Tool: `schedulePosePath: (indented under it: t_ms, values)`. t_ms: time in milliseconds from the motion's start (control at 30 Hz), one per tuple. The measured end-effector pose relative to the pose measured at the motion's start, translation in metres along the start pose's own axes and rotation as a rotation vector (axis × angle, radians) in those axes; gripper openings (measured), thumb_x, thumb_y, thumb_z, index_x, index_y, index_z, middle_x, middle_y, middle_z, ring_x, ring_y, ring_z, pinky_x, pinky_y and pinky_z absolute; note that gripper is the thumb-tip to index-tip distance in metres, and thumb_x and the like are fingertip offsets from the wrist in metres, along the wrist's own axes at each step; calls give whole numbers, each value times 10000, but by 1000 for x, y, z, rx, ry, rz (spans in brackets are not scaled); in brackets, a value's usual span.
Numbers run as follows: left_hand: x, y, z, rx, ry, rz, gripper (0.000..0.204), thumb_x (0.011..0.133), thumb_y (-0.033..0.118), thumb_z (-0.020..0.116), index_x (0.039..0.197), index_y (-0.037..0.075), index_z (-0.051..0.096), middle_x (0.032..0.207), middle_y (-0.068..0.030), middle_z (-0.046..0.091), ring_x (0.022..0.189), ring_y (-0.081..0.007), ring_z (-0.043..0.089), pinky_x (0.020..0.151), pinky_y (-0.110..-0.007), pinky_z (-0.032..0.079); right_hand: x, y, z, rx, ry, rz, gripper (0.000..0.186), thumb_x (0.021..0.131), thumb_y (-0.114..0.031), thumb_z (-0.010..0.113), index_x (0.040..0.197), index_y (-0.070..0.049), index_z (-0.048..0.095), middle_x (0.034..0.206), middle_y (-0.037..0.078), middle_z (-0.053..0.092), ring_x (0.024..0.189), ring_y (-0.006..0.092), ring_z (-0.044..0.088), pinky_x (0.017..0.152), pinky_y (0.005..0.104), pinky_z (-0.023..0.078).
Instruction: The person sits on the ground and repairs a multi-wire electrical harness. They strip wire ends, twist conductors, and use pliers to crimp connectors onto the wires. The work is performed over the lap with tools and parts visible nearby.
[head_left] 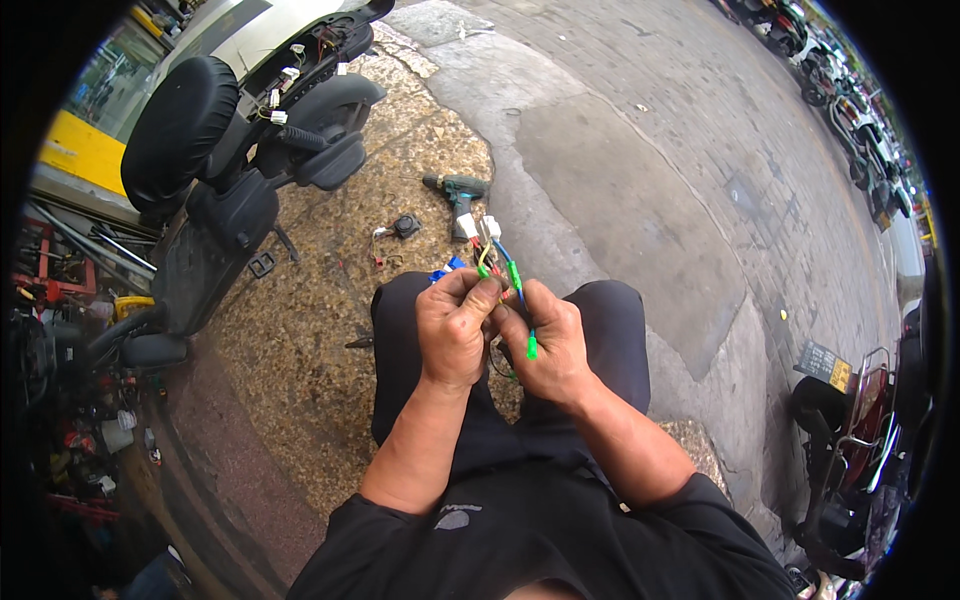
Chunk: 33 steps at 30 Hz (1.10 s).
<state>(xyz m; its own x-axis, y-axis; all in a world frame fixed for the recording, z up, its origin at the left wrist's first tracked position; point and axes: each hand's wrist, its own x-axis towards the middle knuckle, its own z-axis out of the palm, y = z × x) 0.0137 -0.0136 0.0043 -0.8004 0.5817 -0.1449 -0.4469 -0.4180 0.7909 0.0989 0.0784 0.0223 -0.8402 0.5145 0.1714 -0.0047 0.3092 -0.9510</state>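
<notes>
Between my knees, both hands are closed around a small bundle of coloured wires. My left hand point(452, 325) pinches a yellow wire point(484, 256) at its green connector sleeve. My right hand point(545, 340) grips the blue wire point(503, 248), which has a green sleeve point(514, 275) above the fingers. Another green sleeve point(532, 348) sticks out below that hand's fingers. White plug connectors point(490, 227) top the bundle, beyond my fingertips. The fingers hide where the wires meet. Just past the plugs lies a cordless drill point(460, 196) on the ground.
A scooter with a black seat point(182, 132) and loose wiring plugs stands at the far left. A small round black part point(405, 226) with wires and a black pedal point(261, 265) lie on the ground. Parked scooters point(850, 130) line the far right; another vehicle point(860, 440) is nearer.
</notes>
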Motion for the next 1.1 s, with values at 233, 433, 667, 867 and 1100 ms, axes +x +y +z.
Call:
schedulePosePath:
  t_ms: [233, 433, 667, 867, 1100]
  values:
    - [10, 11, -12, -15, -162, -131, 195, 988, 187, 645, 1022, 0, 693, 791, -40, 661, 607, -83, 528, 516, -226, 414, 3, 5, 0, 393, -21, 189, 128, 943, -24, 620, 1064, 12, 637, 800, 101, 709, 727, 150, 677, 656, 307, 534]
    - [16, 19, -16, -121, -147, -169, 219, 1022, 155, 563, 1066, -23, 682, 839, -72, 684, 651, -106, 592, 547, -248, 466, 5, 7, -6, 349, -55, 263, 91, 961, -25, 595, 1025, 26, 635, 855, 75, 727, 775, 116, 677, 710, 289, 555]
    - [17, 16, -10, -21, -187, -163, 174, 1004, 143, 602, 1029, -2, 696, 782, -34, 671, 614, -74, 569, 535, -220, 450, 5, 13, -3, 476, -51, 271, 106, 958, -36, 601, 1038, 22, 642, 861, 69, 727, 784, 109, 668, 704, 286, 538]
    - [15, 11, -10, 34, -173, -100, 111, 987, 81, 618, 1009, 9, 699, 772, 0, 660, 603, -43, 544, 534, -200, 436, 6, 10, -3, 462, -51, 292, 132, 961, -35, 601, 1071, 26, 642, 843, 49, 707, 772, 97, 646, 705, 276, 532]
    - [13, 9, -16, 143, -181, 15, 123, 970, 81, 637, 1042, 14, 711, 840, -20, 689, 643, -59, 545, 577, -218, 433, 7, 8, -6, 388, -122, 291, 163, 980, -56, 603, 1122, 12, 645, 868, 13, 685, 779, 70, 598, 689, 252, 501]
